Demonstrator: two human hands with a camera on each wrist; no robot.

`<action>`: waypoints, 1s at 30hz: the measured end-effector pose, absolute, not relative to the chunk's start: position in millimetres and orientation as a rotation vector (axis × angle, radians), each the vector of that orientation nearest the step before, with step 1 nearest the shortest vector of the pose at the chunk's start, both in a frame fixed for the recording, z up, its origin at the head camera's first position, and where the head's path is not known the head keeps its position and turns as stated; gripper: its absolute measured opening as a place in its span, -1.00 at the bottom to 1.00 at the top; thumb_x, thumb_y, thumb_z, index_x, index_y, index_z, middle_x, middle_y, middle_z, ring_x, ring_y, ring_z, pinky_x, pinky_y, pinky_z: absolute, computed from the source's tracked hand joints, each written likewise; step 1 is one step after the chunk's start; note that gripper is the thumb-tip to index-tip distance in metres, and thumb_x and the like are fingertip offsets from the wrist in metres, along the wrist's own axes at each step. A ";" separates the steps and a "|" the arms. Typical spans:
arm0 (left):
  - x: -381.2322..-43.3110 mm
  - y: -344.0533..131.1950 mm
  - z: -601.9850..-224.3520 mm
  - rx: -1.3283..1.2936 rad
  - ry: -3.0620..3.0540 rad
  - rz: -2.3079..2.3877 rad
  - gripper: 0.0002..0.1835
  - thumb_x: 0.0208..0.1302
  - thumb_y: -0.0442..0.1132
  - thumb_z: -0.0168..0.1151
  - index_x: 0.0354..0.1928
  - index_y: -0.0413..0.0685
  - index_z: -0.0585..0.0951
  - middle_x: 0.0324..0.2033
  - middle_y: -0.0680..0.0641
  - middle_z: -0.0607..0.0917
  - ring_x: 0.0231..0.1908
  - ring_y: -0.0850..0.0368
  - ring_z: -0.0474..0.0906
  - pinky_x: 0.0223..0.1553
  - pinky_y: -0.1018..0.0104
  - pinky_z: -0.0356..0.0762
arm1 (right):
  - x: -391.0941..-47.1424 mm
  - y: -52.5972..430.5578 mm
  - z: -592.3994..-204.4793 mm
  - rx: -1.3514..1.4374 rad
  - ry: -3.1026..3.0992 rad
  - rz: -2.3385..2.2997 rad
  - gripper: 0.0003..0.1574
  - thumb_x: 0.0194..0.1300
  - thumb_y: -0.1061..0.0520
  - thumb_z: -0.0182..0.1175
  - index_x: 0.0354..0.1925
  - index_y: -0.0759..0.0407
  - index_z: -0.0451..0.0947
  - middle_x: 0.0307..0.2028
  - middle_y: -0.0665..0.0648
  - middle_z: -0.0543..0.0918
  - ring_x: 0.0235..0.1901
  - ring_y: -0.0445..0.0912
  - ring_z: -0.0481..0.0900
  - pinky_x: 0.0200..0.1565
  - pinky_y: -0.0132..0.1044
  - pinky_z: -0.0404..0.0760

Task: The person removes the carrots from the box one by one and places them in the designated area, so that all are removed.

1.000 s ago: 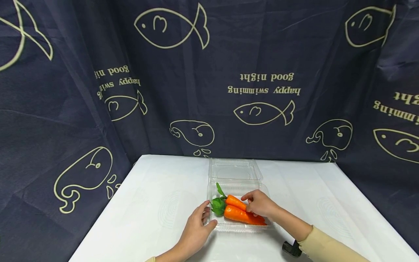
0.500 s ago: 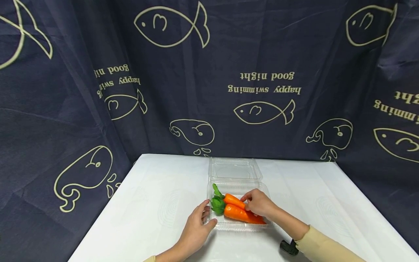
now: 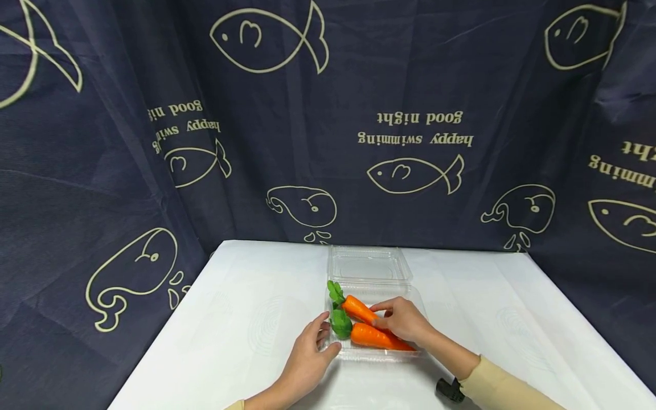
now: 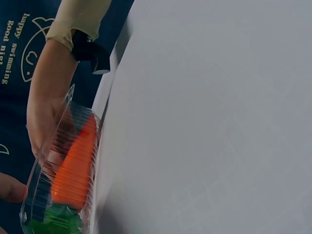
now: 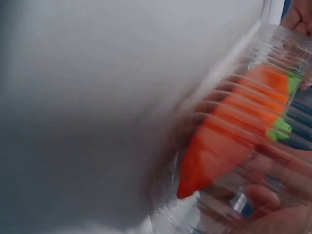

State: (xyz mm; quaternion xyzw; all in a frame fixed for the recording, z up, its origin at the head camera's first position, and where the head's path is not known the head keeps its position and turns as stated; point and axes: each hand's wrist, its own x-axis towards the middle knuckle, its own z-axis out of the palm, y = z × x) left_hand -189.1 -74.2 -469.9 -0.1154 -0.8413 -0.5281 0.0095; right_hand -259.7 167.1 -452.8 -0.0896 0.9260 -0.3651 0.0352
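Observation:
A clear plastic clamshell container (image 3: 394, 291) sits on the table with two orange carrots in its base. My right hand (image 3: 406, 322) pinches the far carrot (image 3: 359, 309) around its middle, and its leafy green top points to the far left corner. The near carrot (image 3: 374, 336) lies along the front wall; it shows through the ribbed plastic as an orange carrot (image 4: 75, 175) in the left wrist view. At the container's left front corner, my left hand (image 3: 307, 353) has its fingers spread loosely, with fingertips and thumb right at the rim.
The container's transparent lid (image 3: 369, 265) is folded back flat toward the far edge of the white table (image 3: 246, 319). Behind hangs a dark blue curtain (image 3: 307, 142) with fish and whale drawings. A black device (image 3: 450, 390) is at the right sleeve.
The far carrot has shifted toward the far left and turned a little, with my right hand pinching it. The near carrot and my left hand have stayed nearly in place.

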 end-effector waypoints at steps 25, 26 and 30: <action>-186.8 -73.3 -468.6 -0.374 -2.627 -1.638 -0.27 0.34 -0.16 0.30 0.46 -0.27 0.27 0.15 -0.18 0.55 0.19 -0.12 0.52 0.21 0.02 0.55 | -256.8 169.3 -452.3 -0.138 2.827 -1.178 -0.72 0.02 0.33 0.42 -0.22 0.14 0.78 -0.51 0.05 0.49 -0.45 -0.09 0.36 -0.41 -0.33 0.28; -186.7 -73.3 -468.5 -0.373 -2.627 -1.637 -0.27 0.34 -0.16 0.30 0.46 -0.27 0.28 0.15 -0.18 0.55 0.19 -0.12 0.52 0.21 0.01 0.55 | -256.8 169.4 -452.8 -0.126 2.818 -1.192 -0.71 0.03 0.33 0.42 -0.21 0.14 0.79 -0.53 0.06 0.48 -0.47 -0.08 0.35 -0.42 -0.33 0.26; -186.4 -73.1 -468.1 -0.372 -2.627 -1.621 -0.26 0.33 -0.17 0.30 0.46 -0.27 0.28 0.14 -0.18 0.56 0.18 -0.12 0.53 0.21 0.00 0.55 | -256.1 168.3 -453.4 -0.084 2.787 -1.245 -0.68 0.03 0.31 0.42 -0.17 0.14 0.79 -0.52 0.06 0.49 -0.45 -0.08 0.35 -0.40 -0.32 0.24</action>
